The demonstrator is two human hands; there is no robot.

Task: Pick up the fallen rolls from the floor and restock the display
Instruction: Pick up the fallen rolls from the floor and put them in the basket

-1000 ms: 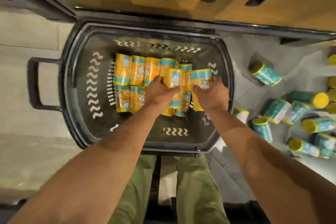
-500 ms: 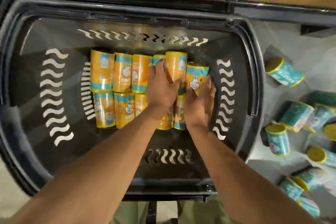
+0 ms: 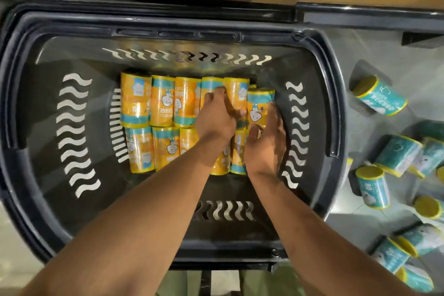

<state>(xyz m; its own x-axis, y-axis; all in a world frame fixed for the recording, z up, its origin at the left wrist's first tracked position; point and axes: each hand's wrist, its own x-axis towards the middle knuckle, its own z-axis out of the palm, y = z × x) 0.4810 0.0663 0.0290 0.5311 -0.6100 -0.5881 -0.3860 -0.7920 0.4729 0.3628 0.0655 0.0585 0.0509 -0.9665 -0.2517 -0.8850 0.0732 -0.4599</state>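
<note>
In your basket (image 3: 28, 103) the orange rolls (image 3: 163, 101) lie in two neat rows, long axes pointing away from you. Your left hand (image 3: 216, 120) curls its fingers over one top-row roll (image 3: 236, 94). Your right hand (image 3: 266, 144), fingers straight, presses the end roll (image 3: 260, 106), which rides higher beside the right wall. The fallen teal rolls (image 3: 396, 155) lie scattered on the floor (image 3: 374, 55) right of the basket, nearer your right hand.

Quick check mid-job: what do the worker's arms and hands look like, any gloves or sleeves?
The left forearm and right forearm are bare, with no sleeves in view. The left hand and right hand wear no gloves, and no watch or wristband shows. Olive-green trousers show below.
</note>
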